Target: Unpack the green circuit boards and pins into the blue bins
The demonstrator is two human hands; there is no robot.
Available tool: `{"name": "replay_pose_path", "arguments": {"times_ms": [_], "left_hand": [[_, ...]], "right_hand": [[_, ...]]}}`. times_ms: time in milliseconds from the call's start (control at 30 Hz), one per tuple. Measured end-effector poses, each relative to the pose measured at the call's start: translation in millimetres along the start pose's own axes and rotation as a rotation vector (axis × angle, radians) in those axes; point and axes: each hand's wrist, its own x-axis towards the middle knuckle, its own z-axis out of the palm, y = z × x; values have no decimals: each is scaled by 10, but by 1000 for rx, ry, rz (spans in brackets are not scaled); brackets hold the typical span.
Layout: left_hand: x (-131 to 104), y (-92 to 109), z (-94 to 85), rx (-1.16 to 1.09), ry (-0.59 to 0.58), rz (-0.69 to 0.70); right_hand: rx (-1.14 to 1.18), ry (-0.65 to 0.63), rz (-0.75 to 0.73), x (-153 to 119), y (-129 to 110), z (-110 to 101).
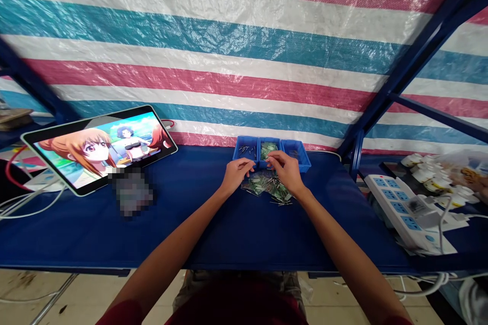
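Three small blue bins [309, 166] stand side by side at the back of the blue bench [202, 233], and both bare hands are just in front of them. The left hand [237, 175] is before the left bin, its fingers curled with the tips drawn close; whether they meet or pinch something is too small to tell. The right hand [287, 170] reaches the front of the middle bin, thumb and forefinger bent toward each other, with the same doubt about a grip. On the near side of the bins, a loose pile of small clear packets [255, 184] with green contents and thin pins lies on the bench, between and below the hands. The middle bin holds similar green packets, the left one a few thin dark pieces. Well to the left of the bins, a lit screen [102, 150] leans at a slant, showing a cartoon, with a blurred-out object [133, 195] near its lower edge. Behind the bins hangs a shiny sheet [229, 35] striped red, white and blue. Well to their right, past a blue metal frame [381, 94], are a white power strip [400, 208] and white bottles [429, 172]. Pale floor tiles [152, 297] show below the bench's near edge.
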Motion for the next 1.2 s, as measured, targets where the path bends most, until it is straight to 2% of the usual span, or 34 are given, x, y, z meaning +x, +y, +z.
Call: {"name": "replay_pose_path", "arguments": {"times_ms": [100, 233, 400, 600, 833, 1200], "left_hand": [[-12, -18, 11, 49, 33, 41], [-33, -24, 30, 162, 39, 94], [-57, -3, 56, 248, 12, 181], [-63, -40, 75, 282, 15, 287], [-72, -50, 84, 255, 49, 388], [-87, -61, 100, 265, 44, 436]], "right_hand": [[113, 61, 41, -53, 69, -11], [95, 94, 82, -141, 171, -58], [318, 133, 158, -191, 153, -118], [494, 67, 237, -182, 146, -108], [534, 36, 263, -188, 134, -91], [595, 16, 281, -199, 167, -55]]}}
